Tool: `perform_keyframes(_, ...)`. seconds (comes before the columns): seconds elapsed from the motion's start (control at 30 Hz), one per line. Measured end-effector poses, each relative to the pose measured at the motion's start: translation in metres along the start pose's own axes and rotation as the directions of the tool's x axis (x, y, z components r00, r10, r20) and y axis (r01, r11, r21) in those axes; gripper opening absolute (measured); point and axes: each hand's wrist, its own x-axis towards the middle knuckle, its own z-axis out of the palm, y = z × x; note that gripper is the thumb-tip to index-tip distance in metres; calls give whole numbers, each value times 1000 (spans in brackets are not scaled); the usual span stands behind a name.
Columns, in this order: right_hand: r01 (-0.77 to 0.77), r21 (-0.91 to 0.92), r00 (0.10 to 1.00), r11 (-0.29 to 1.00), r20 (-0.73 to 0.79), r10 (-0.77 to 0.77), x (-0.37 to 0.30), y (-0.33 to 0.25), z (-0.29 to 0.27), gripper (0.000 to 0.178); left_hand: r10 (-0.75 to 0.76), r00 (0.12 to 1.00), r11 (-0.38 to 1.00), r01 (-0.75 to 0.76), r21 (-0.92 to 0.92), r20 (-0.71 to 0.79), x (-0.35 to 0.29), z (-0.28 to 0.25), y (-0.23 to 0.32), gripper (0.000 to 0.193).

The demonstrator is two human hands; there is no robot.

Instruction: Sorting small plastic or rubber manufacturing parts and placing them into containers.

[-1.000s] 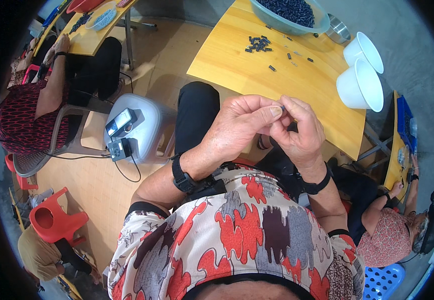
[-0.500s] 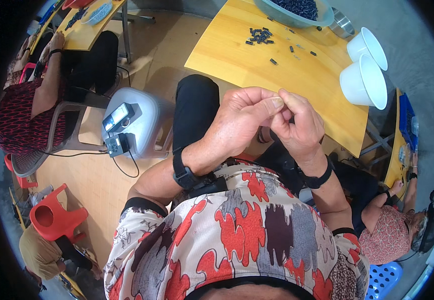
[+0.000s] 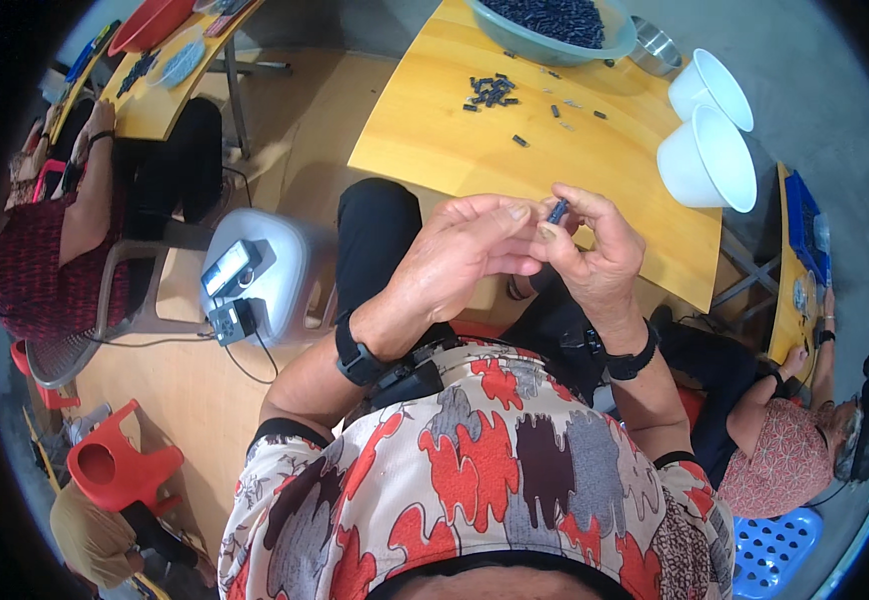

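Observation:
Above my lap and close to the near edge of the yellow table, both hands are raised together. Between the thumb and forefinger of my right hand is a small dark blue cylindrical piece, tilted, its upper end showing. My left hand is right beside it, thumb pressed against the forefinger and the other fingers bent; whatever that pinch holds is too small or hidden. A loose pile of similar dark pieces lies on the table, with a few single pieces and small clear bits to its right.
A wide bowl full of dark pieces stands at the far side, beside a metal bowl. Two white tubs are at the table's right. On my left, a grey stool carries devices with cables. Other people sit on both sides.
My fingertips have come slightly apart, and the dark cylindrical piece now shows in my right hand. The left thumb has drawn back to the left. The whole view has shifted a little.

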Motion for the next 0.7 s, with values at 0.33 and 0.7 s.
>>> perform_keyframes(0.33, -287, -482, 951, 828, -249, 185, 48, 82, -113, 30, 0, 998, 1000, 2, 29, -66, -1, -16, -6, 26)
perform_keyframes(0.7, -246, -416, 964, 875, -9, 267, 54, 104, -61, 26, -20, 996, 1000, 20, -2, -89, 13, -28, -4, 24)
